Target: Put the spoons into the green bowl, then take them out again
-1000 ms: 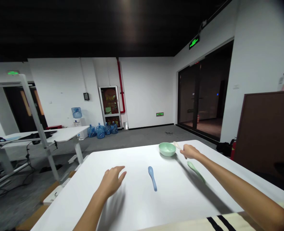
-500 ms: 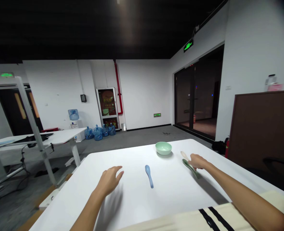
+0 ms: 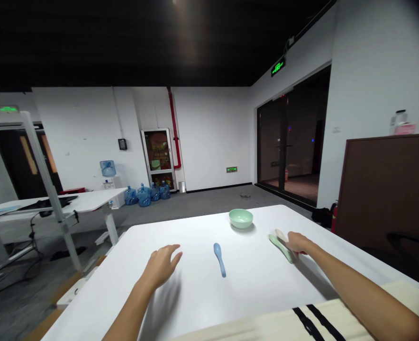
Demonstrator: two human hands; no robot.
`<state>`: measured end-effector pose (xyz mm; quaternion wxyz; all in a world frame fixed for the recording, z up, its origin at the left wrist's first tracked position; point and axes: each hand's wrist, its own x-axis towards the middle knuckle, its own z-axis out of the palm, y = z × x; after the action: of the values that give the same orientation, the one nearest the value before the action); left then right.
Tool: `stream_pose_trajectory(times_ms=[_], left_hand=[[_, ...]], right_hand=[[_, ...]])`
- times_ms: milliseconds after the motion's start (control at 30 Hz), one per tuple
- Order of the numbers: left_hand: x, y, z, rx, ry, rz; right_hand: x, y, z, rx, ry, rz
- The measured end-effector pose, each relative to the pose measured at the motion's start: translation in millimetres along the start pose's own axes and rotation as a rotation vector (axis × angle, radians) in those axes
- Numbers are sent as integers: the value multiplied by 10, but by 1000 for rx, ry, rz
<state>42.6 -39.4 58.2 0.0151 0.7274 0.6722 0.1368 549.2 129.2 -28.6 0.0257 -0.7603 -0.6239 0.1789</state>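
Observation:
My left hand (image 3: 164,266) hovers over the left part of the white table (image 3: 195,298), its thumb and fingers apart and nothing between them. To its right lies a blue spoon (image 3: 219,259), bowl end pointing away from me. At the right, my right hand (image 3: 298,242) is closed around a beige spoon (image 3: 280,234); the handle is hidden by my fingers. Just left of that spoon, and very close to it, a light green spoon (image 3: 281,249) lies on the table. A mint green bowl (image 3: 241,219) stands upright near the far edge.
A cream cloth with black stripes (image 3: 280,327) is at the near edge. Past the table stand several blue water bottles (image 3: 144,195) on the floor and a second white table (image 3: 99,199) at the left. A brown panel (image 3: 387,189) rises at the right.
My right hand has moved slightly right and toward me with the beige spoon, lower beside the green spoon. The shadow over the green spoon is gone. My left hand stays about where it was.

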Motion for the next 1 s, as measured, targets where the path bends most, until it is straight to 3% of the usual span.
stream_pose_trajectory(times_ms=[533, 1000], left_hand=[[11, -28, 30, -12, 11, 1], [8, -10, 28, -8, 13, 1]], right_hand=[[140, 82, 130, -30, -31, 32], [20, 18, 51, -31, 14, 56]])
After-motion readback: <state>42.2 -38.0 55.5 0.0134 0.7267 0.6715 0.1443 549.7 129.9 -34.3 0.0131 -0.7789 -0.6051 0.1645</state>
